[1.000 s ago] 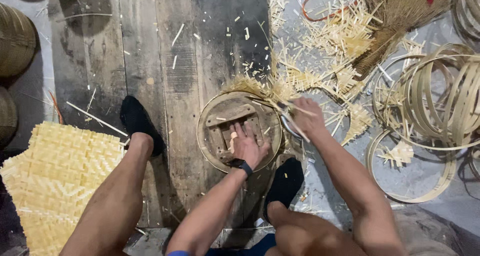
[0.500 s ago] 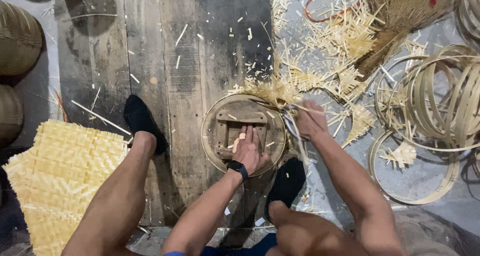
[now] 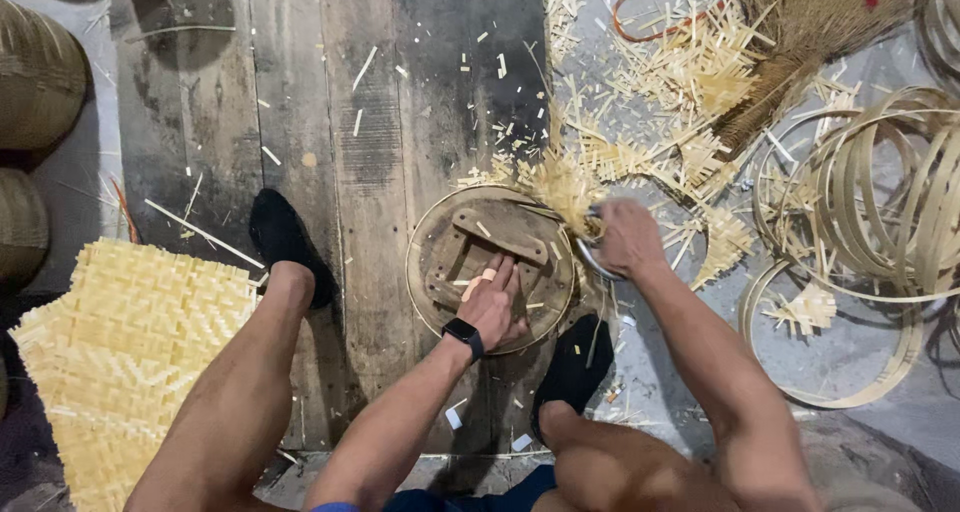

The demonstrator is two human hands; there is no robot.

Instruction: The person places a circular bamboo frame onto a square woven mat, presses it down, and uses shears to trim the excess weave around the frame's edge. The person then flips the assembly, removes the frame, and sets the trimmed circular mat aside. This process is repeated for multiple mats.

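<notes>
Head view: left hand [image 3: 492,307] stays pressed flat on the round wooden form [image 3: 490,267] between the feet, right hand [image 3: 628,237] – closed on a metal tool [image 3: 590,257] – has slid up the rim into the frayed bamboo strips [image 3: 560,182] – trimming advancing.

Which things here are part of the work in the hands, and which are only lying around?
In the work:
- round wooden form with crossbars, pressed by the left hand
- frayed pale bamboo strip ends at its rim
- metal tool, gripped by the right hand

Lying about:
- woven yellow bamboo mat
- loose bamboo hoops
- straw broom
- dark domed baskets
</notes>
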